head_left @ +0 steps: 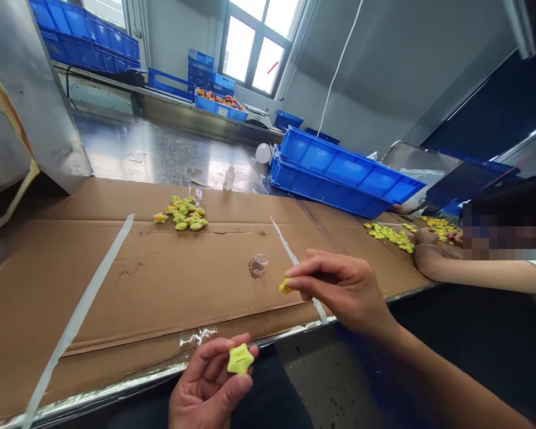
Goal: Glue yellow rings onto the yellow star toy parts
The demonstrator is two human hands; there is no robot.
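**Mid-pinch, both sides**

We've got a steel bench (161,152) w/ blue plastic crates (343,176) on the far side and a taped cardboard sheet (116,280) nearest us. On the sheet: a pile of yellow star-shaped toys (182,214) and a small clear cup (258,265). Co-worker's arm (473,268) at right, near a 2nd yellow pile (390,237). Our left hand (208,387), half closed, grips one yellow star (240,359) off the sheet. Our right hand (339,286) pinches a small yellow bit (286,286) in its fingertips, just right of the cup, above the sheet.
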